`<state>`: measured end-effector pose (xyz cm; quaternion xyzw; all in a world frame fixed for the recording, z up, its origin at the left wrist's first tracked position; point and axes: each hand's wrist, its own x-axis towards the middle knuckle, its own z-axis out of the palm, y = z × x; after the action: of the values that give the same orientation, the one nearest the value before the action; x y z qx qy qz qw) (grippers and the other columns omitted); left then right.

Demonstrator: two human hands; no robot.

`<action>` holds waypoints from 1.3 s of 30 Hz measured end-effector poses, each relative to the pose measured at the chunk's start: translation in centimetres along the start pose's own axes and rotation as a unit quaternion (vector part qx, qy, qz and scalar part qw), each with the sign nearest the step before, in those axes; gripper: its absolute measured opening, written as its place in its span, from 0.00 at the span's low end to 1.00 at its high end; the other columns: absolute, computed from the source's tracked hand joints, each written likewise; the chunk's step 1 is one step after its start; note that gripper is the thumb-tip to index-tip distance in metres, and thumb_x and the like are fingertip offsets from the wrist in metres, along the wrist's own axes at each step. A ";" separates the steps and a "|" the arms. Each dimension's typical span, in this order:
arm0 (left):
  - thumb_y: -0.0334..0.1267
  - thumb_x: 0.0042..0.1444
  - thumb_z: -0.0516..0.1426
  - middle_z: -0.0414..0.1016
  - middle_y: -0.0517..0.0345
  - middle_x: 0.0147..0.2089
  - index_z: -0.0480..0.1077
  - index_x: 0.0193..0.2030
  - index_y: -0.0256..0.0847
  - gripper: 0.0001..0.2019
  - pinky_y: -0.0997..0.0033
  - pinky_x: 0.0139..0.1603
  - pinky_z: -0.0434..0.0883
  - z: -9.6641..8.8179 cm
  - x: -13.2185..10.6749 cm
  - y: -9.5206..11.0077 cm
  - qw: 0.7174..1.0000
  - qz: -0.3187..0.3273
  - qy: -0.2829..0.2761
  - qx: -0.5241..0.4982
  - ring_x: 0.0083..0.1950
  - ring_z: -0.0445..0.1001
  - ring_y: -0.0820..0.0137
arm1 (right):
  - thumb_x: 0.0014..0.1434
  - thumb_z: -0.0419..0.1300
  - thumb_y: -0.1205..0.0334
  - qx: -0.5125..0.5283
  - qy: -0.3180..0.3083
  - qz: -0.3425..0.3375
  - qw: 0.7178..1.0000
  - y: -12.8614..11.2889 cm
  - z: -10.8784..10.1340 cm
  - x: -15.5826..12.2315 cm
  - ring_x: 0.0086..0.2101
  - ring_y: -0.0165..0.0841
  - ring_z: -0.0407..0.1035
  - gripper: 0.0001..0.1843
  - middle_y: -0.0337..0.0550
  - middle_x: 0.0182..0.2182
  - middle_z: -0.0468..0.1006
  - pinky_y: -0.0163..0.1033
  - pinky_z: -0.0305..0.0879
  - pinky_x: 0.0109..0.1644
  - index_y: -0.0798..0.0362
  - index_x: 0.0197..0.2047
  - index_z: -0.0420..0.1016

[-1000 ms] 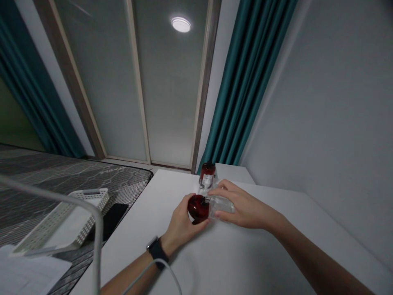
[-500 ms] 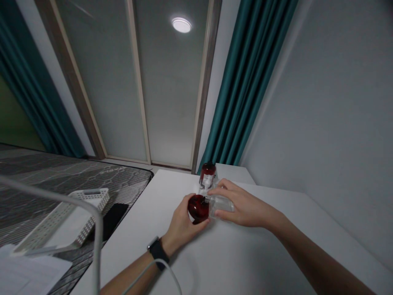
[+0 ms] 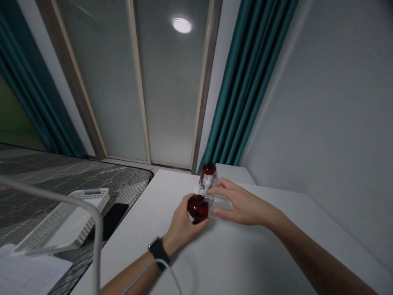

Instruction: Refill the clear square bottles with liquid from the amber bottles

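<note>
My left hand (image 3: 186, 221), with a dark watch on its wrist, is wrapped round a dark red-brown bottle (image 3: 197, 207) on the white table. In my right hand (image 3: 236, 203) lies a clear bottle (image 3: 220, 206), tipped on its side with its narrow neck at the top of the brown bottle. Whether the neck enters the brown bottle's opening I cannot tell. Just behind them stands a second brown bottle (image 3: 208, 174) with a pale label. Something clear beside its lower part is partly hidden by my right fingers.
The white table (image 3: 147, 213) runs to the wall on the right, with a white box-like surface (image 3: 235, 173) at its far edge. To the left lie a white perforated basket (image 3: 46, 229), a black flat object (image 3: 113, 219) and paper sheets (image 3: 33, 270). A pale cable (image 3: 97, 237) crosses the left foreground.
The clear bottle and my right hand have shifted very slightly up and left. My left hand keeps its hold on the brown bottle.
</note>
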<state>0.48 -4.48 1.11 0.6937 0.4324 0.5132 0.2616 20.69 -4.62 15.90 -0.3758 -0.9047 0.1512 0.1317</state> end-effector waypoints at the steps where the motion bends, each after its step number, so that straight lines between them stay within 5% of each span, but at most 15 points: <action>1: 0.38 0.47 0.67 0.73 0.48 0.55 0.59 0.58 0.41 0.33 0.56 0.55 0.74 0.0 0.0 0.0 1.000 -0.001 0.001 0.000 0.54 0.76 0.58 | 0.61 0.63 0.58 0.000 0.001 0.000 1.000 0.0 0.0 0.0 0.50 0.41 0.68 0.24 0.49 0.49 0.69 0.50 0.65 0.59 0.50 0.60 0.70; 39: 0.38 0.46 0.68 0.74 0.47 0.54 0.60 0.58 0.40 0.33 0.54 0.55 0.74 0.1 -0.1 0.0 1.000 -0.008 0.018 -0.022 0.53 0.76 0.57 | 0.61 0.63 0.58 -0.015 -0.013 -0.007 1.000 -0.3 -0.5 0.7 0.48 0.42 0.68 0.24 0.49 0.47 0.69 0.50 0.66 0.57 0.50 0.60 0.70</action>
<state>0.57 -4.51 1.02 0.6747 0.4315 0.5328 0.2733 20.22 -4.27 16.51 -0.3692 -0.9112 0.1415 0.1157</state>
